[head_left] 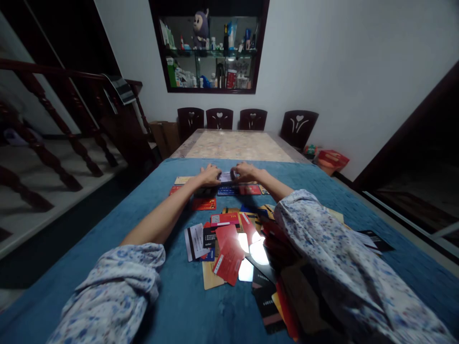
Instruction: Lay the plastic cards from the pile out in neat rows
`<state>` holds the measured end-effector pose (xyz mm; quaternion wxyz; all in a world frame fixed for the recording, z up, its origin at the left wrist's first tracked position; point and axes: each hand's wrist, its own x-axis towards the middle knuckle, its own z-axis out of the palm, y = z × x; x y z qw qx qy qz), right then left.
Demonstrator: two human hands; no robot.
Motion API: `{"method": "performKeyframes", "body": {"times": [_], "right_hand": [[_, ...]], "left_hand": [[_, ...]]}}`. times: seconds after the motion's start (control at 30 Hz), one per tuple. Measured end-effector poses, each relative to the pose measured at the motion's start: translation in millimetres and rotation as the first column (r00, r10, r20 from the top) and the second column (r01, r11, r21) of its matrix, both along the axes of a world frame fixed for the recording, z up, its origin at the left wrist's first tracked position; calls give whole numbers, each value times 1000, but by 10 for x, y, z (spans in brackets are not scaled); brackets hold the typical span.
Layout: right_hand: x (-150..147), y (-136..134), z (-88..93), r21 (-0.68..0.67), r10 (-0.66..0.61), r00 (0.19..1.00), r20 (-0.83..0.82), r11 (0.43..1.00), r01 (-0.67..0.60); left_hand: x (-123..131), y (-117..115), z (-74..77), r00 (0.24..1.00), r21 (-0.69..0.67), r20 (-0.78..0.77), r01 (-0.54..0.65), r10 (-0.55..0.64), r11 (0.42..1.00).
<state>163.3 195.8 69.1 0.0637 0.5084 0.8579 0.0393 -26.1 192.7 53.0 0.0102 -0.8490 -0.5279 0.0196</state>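
A pale white-grey card [225, 177] lies at the far row of cards, between my two hands. My left hand [210, 175] has its curled fingers at the card's left end. At the opposite end, the fingers of my right hand [245, 172] are bent round the card's edge. Just nearer to me are a blue card [227, 191] and a red card [250, 189] side by side. A yellowish card [182, 180] shows left of my left hand, and an orange-red card [204, 204] lies closer in. My forearms partly cover the rows.
A loose pile of cards, with a red card [229, 260] on top, spreads over the blue cloth [143, 220] in front of me. More cards, including a black card [376, 240], lie right of my right sleeve. Chairs [219, 118] stand beyond the table's far end [240, 143].
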Motion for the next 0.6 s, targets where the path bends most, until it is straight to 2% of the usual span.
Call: {"method": "performKeyframes", "body": {"times": [0.4,0.6], "right_hand": [[-13,255,-225,-47,14,999,29,999,-12],[-7,303,-266,-63,21,999,46,998,-18]], "left_hand": [[94,179,-137,1000,-48,-6,-12,12,999],[102,272,-195,1000,-79,-10,-13,13,997]]}}
